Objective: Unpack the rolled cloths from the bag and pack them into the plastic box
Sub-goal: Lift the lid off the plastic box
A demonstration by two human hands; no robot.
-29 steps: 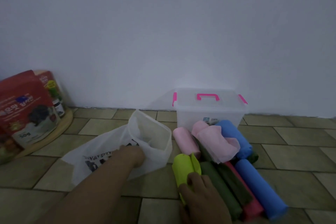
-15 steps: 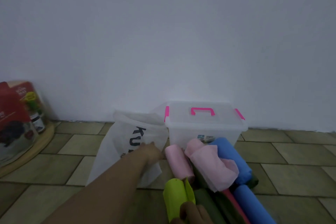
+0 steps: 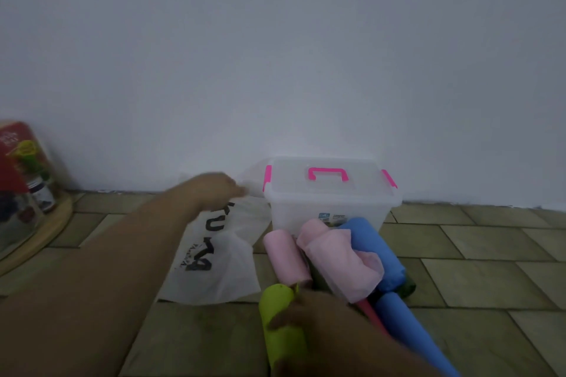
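A clear plastic box with a pink handle and pink latches stands against the wall, lid on. Rolled cloths lie in a pile in front of it: a pink roll, a loosened pink cloth, blue rolls and a red one. My left hand grips the top edge of the white bag and holds it up beside the box; the bag hangs flat. My right hand grips a lime-green roll at the near end of the pile.
The floor is olive-green tile, meeting a plain white wall. At the far left a round wooden tray carries red food packets and a small jar.
My left hand has lifted the bag off the floor and carried it up and right towards the box. The right hand has stayed on the green roll. The camera has tilted upward.
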